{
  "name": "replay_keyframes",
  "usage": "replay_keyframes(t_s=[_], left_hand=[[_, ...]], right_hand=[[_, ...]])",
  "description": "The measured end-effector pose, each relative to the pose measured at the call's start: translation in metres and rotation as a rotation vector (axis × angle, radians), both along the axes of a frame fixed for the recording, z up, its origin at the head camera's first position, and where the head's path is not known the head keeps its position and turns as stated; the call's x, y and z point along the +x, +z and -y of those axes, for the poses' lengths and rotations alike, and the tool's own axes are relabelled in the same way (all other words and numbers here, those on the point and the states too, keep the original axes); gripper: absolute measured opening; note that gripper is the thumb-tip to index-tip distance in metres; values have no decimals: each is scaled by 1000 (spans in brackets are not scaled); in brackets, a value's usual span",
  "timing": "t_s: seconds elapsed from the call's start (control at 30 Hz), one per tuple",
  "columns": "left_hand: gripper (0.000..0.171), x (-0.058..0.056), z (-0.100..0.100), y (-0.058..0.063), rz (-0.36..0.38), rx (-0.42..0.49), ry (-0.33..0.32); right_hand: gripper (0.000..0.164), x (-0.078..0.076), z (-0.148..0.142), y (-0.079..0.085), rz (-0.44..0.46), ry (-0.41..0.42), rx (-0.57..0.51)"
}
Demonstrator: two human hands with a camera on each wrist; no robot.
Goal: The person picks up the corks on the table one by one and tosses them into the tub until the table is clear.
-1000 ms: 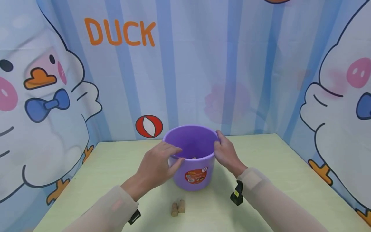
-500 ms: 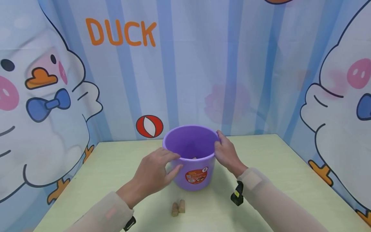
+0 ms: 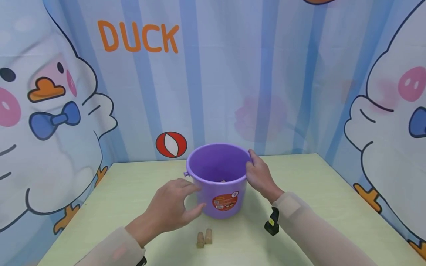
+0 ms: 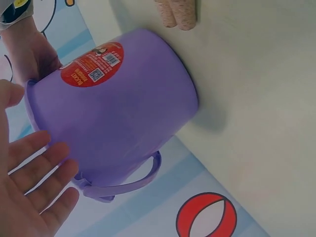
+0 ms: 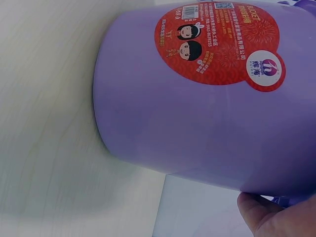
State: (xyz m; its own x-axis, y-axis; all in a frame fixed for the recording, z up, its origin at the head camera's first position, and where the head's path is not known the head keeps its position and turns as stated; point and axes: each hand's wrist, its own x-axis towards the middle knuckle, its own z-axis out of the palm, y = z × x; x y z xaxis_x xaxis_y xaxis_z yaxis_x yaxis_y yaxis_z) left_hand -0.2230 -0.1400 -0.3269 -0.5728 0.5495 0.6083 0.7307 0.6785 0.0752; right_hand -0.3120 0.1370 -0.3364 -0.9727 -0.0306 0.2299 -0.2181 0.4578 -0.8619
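Note:
A purple bucket point(image 3: 213, 190) with a red label stands upright on the table. My right hand point(image 3: 261, 175) grips its rim on the right side; the right wrist view shows the thumb point(image 5: 259, 212) against the bucket wall. In front of the bucket's left side is my left hand point(image 3: 169, 207), fingers spread and holding nothing. Two corks, the left one point(image 3: 200, 240) and the right one point(image 3: 208, 236), stand side by side on the table before the bucket. A small tan bit shows inside the bucket, mostly hidden by the front rim. The bucket's handle point(image 4: 131, 187) hangs at its far side.
The pale table point(image 3: 133, 192) reaches back to a blue striped curtain point(image 3: 226, 74) printed with ducks, which also lines both sides. A black wrist strap point(image 3: 272, 222) hangs under the right sleeve.
My left hand has come away from the bucket's front rim, moving down and left, which uncovers a peg on the rim's left side. My right hand and the bucket stay put.

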Motion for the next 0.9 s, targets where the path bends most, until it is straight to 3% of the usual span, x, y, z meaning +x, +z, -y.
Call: replay_keyframes(t_s=[0.57,0.73,0.9], left_hand=[[36,3,7,-23,184,-166,35],[42,2,7,-30,265,-192,47],[44,3,8,-37,290,-194,38]], right_hand=[[62,0,0,-1,-6,-1,-1],[62,-1,0,-1,-15,-5,7],[62,-1,0,-1,-10,-6,3]])
